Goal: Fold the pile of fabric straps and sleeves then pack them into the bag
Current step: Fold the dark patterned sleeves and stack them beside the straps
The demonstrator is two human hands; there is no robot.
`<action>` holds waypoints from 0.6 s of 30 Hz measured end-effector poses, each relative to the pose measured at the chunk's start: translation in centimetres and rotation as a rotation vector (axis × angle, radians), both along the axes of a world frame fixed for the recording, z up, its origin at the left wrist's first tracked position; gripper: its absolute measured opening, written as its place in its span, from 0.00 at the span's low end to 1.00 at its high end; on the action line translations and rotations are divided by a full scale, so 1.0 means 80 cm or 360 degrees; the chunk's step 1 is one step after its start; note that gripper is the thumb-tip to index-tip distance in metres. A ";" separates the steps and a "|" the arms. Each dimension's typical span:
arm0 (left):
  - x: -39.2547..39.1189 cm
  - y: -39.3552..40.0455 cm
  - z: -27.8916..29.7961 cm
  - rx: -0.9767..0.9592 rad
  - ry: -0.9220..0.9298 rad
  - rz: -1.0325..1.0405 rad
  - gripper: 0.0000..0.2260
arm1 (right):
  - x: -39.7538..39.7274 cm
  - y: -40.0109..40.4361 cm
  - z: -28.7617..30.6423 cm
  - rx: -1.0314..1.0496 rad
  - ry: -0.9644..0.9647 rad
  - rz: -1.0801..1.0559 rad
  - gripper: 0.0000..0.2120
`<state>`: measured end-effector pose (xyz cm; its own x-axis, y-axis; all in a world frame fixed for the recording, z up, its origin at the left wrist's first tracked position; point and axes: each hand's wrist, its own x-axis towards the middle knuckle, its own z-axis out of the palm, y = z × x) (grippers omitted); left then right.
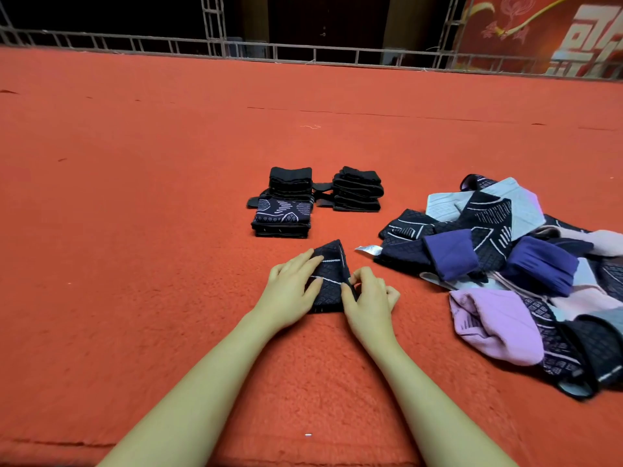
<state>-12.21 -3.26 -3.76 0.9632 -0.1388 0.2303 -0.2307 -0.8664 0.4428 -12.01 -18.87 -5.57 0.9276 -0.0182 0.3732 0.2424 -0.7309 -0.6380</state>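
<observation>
A dark navy patterned sleeve [329,278] lies on the red carpet in front of me, partly folded. My left hand [291,288] presses flat on its left side with straight fingers. My right hand [369,298] pinches its right edge with curled fingers. Behind it stand a stack of folded navy patterned sleeves [281,219], a stack of folded black pieces [290,183] and another black stack [358,190]. An unfolded pile of navy, purple, pink and grey sleeves [512,264] lies to the right. No bag is in view.
Red carpet [135,230] covers the whole floor around me. A metal truss railing [215,45] runs along the far edge, with a red banner [546,32] at the back right. A white label [369,250] sticks out of the pile's left side.
</observation>
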 end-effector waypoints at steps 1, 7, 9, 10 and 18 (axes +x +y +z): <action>-0.001 -0.003 -0.002 -0.0010 -0.0028 0.0004 0.21 | 0.000 0.000 0.001 -0.0003 0.0009 -0.0010 0.06; 0.000 -0.015 0.000 0.0531 0.0362 0.0038 0.23 | 0.003 0.002 -0.001 -0.0023 0.0000 -0.0169 0.09; 0.007 -0.014 0.007 0.0665 0.0396 0.0016 0.24 | 0.004 0.003 -0.003 -0.0086 0.0089 -0.0246 0.13; 0.011 -0.014 0.010 0.0715 0.0416 0.0000 0.24 | 0.005 0.003 -0.005 -0.0150 0.0133 -0.0262 0.14; 0.022 -0.007 0.014 0.0663 0.0404 -0.0072 0.22 | 0.015 -0.001 -0.011 -0.0142 0.0222 -0.0188 0.12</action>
